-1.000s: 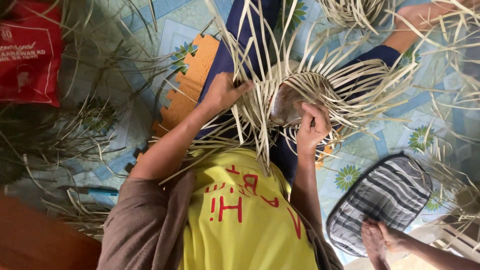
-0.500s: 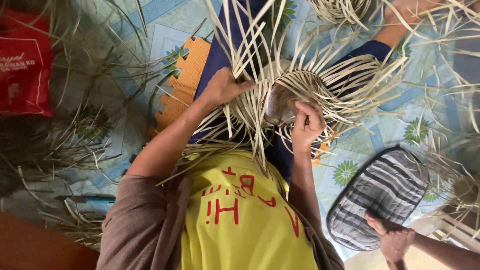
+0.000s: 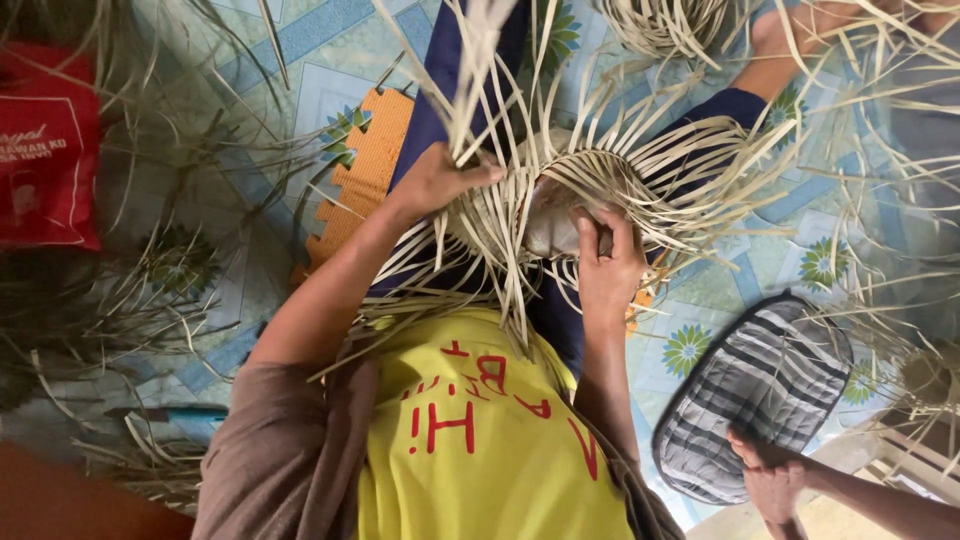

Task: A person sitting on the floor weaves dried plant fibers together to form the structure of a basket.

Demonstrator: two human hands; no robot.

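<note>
Yellow shirt [image 3: 480, 450] with red lettering fills the bottom edge, brown sleeve [image 3: 280, 460] beside it. Both forearms run up from there over the lap. Left hand [image 3: 440, 180]: grip closed around a bunch of pale strips standing up out of the half-woven basket [image 3: 580, 190]. Right hand [image 3: 605, 265]: fingers curled over the basket's near rim, thumb on the woven edge, pressing on a grey rounded form [image 3: 550, 225] inside the weave; grip is partly closed on the rim, can't tell how tight. Basket sits on the lap above dark blue trousers [image 3: 440, 80], loose strip ends fanning out all round it. Lower right: another person's hand [image 3: 765, 475] touching the near end of a grey striped pouch [image 3: 760, 390] lying on the floor. Floor is a blue patterned mat [image 3: 320, 90] with green flower prints; orange foam tile [image 3: 365, 170] left of the legs. Blue-handled tool [image 3: 175, 412] on the floor near the lower left. Red flat package [image 3: 45, 145] with white script printing at the left edge, rectangular, lying among dark strip bundles [image 3: 120, 290]. Second pale strip bundle [image 3: 665, 25] at the top edge.
</note>
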